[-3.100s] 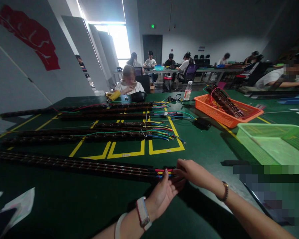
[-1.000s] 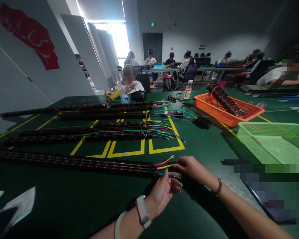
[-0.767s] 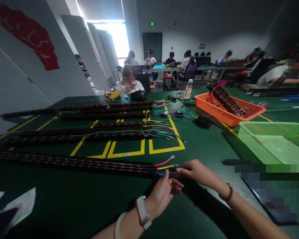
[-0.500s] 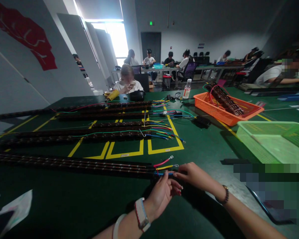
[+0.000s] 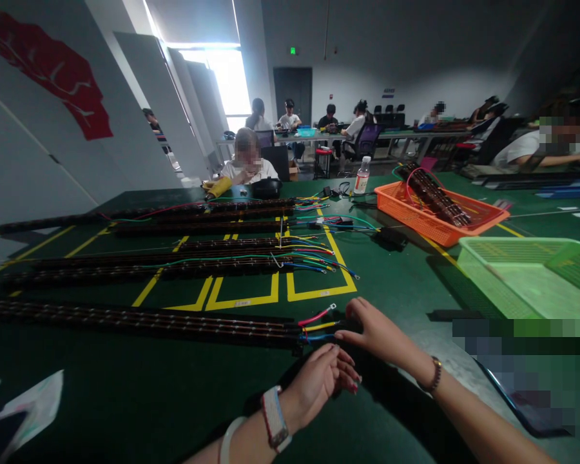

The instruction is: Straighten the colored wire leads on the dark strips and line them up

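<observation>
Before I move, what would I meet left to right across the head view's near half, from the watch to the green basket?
Watch, red wire, right hand, bracelet, green basket. Overlapping things left out.

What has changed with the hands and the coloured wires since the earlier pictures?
The left hand let go and moved back toward the wearer. The right hand opened beside the blue wire; contact is unclear. The red wire now slants away from the yellow wire. The orange basket and green basket stayed put.
</observation>
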The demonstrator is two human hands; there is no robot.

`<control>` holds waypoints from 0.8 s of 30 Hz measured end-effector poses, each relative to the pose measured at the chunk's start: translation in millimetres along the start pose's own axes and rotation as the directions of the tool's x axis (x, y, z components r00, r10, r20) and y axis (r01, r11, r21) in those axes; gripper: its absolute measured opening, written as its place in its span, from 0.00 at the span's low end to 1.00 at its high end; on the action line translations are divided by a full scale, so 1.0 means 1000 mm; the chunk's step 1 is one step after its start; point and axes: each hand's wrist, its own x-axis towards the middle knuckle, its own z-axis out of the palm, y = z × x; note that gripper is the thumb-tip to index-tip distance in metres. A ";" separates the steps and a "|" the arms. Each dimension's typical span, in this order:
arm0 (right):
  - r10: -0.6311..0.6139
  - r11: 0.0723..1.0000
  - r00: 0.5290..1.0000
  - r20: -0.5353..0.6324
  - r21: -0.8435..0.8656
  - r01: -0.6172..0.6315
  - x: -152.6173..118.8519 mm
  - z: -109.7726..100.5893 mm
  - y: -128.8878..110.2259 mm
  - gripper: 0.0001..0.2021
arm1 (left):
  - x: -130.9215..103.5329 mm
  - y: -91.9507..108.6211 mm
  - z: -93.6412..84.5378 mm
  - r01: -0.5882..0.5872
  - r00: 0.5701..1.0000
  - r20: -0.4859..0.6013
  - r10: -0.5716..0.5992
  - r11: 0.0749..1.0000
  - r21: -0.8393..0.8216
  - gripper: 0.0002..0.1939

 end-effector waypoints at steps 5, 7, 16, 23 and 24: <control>-0.211 0.976 0.978 0.005 0.055 0.210 0.016 -0.010 -0.013 0.23 | 0.000 -0.002 -0.001 -0.003 1.000 0.005 0.003 1.000 -0.014 0.13; -0.290 0.957 0.956 0.053 0.039 0.288 0.025 -0.005 -0.016 0.26 | -0.001 -0.002 -0.001 -0.002 1.000 0.021 0.002 1.000 0.001 0.13; -0.327 0.939 0.886 0.328 0.005 0.345 0.053 0.007 -0.018 0.10 | 0.002 -0.002 -0.006 0.009 0.995 0.104 0.006 0.990 -0.139 0.17; -0.481 0.779 0.859 0.177 -0.364 0.511 0.029 0.021 -0.026 0.09 | 0.004 0.001 -0.003 -0.012 0.995 0.087 0.039 0.958 -0.287 0.31; -0.516 0.742 0.839 0.174 -0.399 0.539 0.025 0.024 -0.026 0.08 | 0.003 0.001 -0.002 -0.014 0.997 0.067 0.036 0.952 -0.305 0.29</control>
